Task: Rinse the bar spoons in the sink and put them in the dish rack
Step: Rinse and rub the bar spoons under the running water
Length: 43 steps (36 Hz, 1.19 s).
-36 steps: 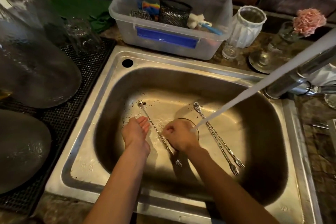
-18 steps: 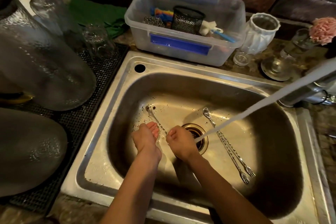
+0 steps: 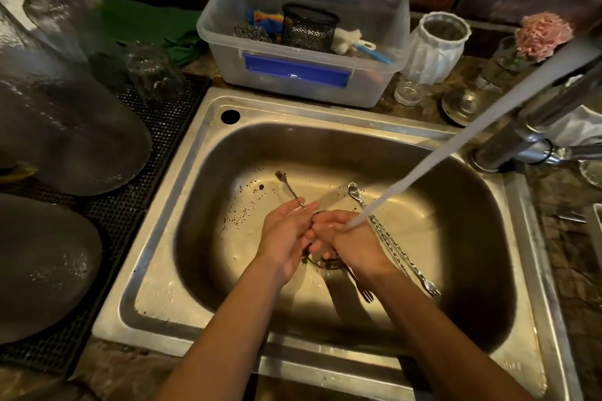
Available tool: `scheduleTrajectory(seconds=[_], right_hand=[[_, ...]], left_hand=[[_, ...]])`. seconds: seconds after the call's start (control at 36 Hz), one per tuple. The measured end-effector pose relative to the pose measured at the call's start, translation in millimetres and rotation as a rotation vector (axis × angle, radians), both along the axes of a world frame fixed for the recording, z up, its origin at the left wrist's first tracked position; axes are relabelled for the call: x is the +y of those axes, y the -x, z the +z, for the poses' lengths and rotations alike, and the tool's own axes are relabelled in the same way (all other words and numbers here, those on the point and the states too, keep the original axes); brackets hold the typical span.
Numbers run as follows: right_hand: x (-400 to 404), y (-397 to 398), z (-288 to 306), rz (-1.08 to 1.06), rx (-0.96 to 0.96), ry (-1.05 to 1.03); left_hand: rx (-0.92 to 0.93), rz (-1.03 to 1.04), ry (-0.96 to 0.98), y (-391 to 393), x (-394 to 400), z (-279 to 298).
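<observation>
Steel all around here: the sink (image 3: pixel 202 153) takes up the middle of the view, and both hands are down in the basin over the drain (image 3: pixel 325 262). Water (image 3: pixel 456 143) pours in a slanting stream from the tap (image 3: pixel 534 127) on the right and lands on the right hand (image 3: pixel 351 244). The left hand (image 3: pixel 286 238) is pressed close against it, fingers stretched forward, palm turned inward. Between them runs one bar spoon (image 3: pixel 290 189): its small bowl pokes out beyond the fingertips toward the back of the basin, and its forked end (image 3: pixel 366 293) shows below the wrists, near the front wall. The hands look closed around its twisted stem, the right one curled, the left one flatter, though the exact grip is hidden between the palms. Two more bar spoons (image 3: pixel 391 244) lie side by side on the basin floor just right of the right hand, bowls to the back, forks to the front. Dark specks dot the basin floor on the left. On the counter behind the sink sits a clear plastic tub (image 3: pixel 293 75) with a black mesh cup (image 3: pixel 308 28) and a brush inside. A white jar (image 3: pixel 433 45) stands beside it, and a pink flower (image 3: pixel 542 34) in a glass further right. Left of the sink, big glass covers (image 3: pixel 65 127) rest on a black drying mat (image 3: pixel 156 146).
</observation>
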State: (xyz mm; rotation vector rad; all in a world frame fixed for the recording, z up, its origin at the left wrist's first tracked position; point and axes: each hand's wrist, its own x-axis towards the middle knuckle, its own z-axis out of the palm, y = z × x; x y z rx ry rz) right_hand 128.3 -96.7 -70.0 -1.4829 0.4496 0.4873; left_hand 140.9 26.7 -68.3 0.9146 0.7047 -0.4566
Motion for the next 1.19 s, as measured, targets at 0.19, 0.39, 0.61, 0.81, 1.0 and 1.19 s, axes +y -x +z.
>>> scheduleTrajectory(seconds=[0.19, 0.39, 0.61, 0.81, 1.0, 1.19], right_hand=[[-16, 7, 17, 0.037, -0.021, -0.037], [-22, 15, 25, 0.020, 0.047, -0.105], [-37, 25, 34, 0.013, 0.082, -0.089], [-50, 37, 44, -0.027, 0.094, -0.080], [-64, 50, 52, -0.054, 0.117, -0.065], [-75, 67, 63, -0.044, 0.117, -0.064]], left_hand=[[-0.037, -0.077, 0.042, 8, -13, 5], [-0.041, -0.111, 0.011, 11, -15, 8], [-0.045, -0.095, 0.072, 18, -26, 11], [-0.072, -0.097, 0.123, 24, -33, 11], [-0.069, -0.094, 0.145, 28, -35, 20], [-0.034, -0.018, 0.210, 34, -41, 25]])
